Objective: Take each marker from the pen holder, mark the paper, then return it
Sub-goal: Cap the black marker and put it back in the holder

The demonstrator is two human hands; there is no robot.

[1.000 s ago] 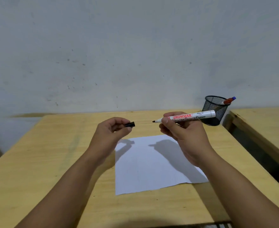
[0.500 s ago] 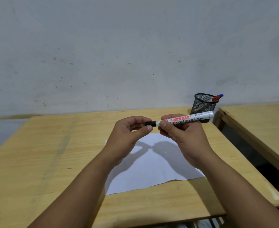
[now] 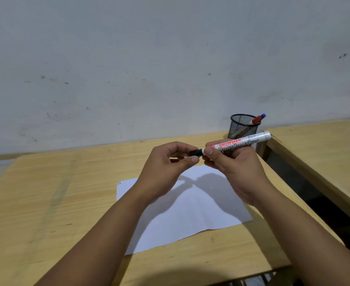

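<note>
My right hand (image 3: 235,169) grips a white board marker (image 3: 242,142) by its barrel, held level above the paper. Its black cap (image 3: 195,152) sits on the marker's tip, pinched by the fingers of my left hand (image 3: 166,168). Under both hands a white sheet of paper (image 3: 190,213) lies on the wooden table (image 3: 46,203), with small blue marks (image 3: 119,183) at its far left corner. The black mesh pen holder (image 3: 242,126) stands at the table's far right corner with a red and a blue marker (image 3: 257,119) leaning in it.
A second wooden table (image 3: 325,153) stands to the right, with a dark gap between the two. A grey wall (image 3: 170,58) rises right behind the tables. The near table edge runs along the bottom of the view.
My left hand brought the black cap from the left to the marker's tip and pushed it on. The view shifted, so the pen holder sits further left.
</note>
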